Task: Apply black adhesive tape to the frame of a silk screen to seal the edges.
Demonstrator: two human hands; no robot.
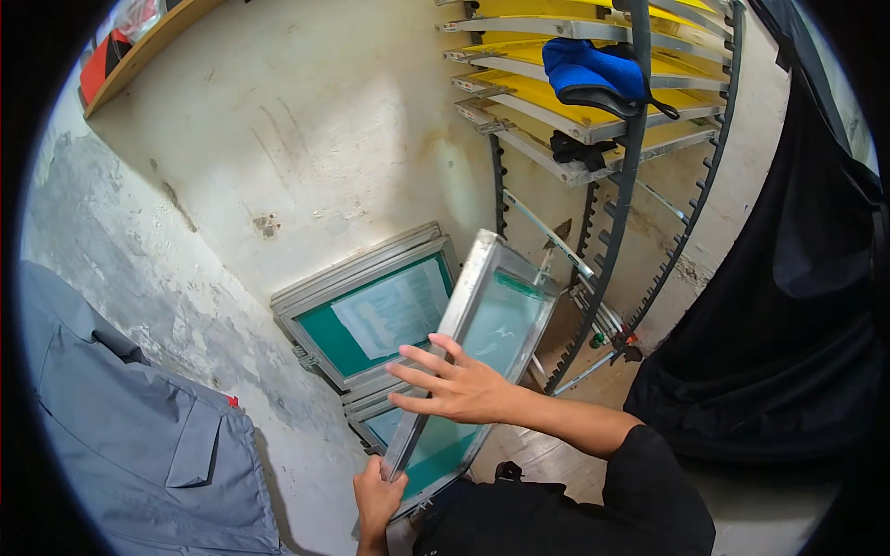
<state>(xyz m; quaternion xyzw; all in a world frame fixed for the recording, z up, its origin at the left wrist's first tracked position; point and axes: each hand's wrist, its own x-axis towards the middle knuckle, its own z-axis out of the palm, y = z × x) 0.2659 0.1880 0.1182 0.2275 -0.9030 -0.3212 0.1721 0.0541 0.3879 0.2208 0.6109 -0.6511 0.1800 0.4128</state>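
A metal screen-printing frame (461, 295) with green and pale mesh stands tilted in front of me, its long edge running from lower left to upper right. My left hand (378, 493) is closed around its lower end. Against the frame's upper-left side lies my right hand (456, 385), fingers stretched and spread; its thumb does not show clearly. Just beyond, another framed screen (320, 343) with green borders and a whitish middle leans on the wall, above a further frame (380, 424) partly hidden by the one I hold.
A dark notched rack (607, 250) at the right carries several yellow-meshed frames (593, 97), with a blue-and-black cloth item (595, 74) hanging on it. Black fabric (769, 352) drapes at far right. A grey jacket (158, 435) hangs at left. A wooden shelf (153, 51) juts out upper left.
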